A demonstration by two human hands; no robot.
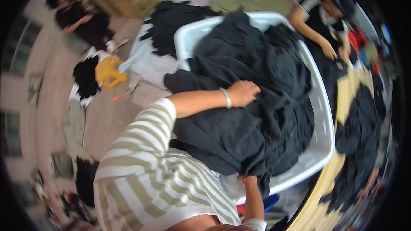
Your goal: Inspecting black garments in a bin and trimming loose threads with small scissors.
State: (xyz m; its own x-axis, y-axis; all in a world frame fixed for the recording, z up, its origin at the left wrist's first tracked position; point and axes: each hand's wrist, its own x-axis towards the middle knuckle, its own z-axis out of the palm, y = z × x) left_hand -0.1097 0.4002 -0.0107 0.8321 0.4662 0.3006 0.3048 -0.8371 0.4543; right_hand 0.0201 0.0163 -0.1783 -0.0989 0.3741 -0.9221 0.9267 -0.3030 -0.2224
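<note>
A large heap of black cloth (pixel 222 132) fills a white plastic tub (pixel 323 134) and hangs over its near left rim. My left hand (pixel 244 93), with a pale bangle at the wrist, is closed on a fold in the middle of the heap. At the near side of the tub, my right hand (pixel 242 177) reaches in at the cloth's lower edge. A thin reddish bracelet circles that wrist. Cloth covers the right fingers, so their grip does not show.
A wooden table (pixel 306 203) carrying more black cloth (pixel 361 124) runs along the right. One person (pixel 319 25) works at the far right; another (pixel 83 23) is at the far left, near a yellow stool (pixel 110 72). Black pieces (pixel 173 25) lie on white sheeting behind the tub.
</note>
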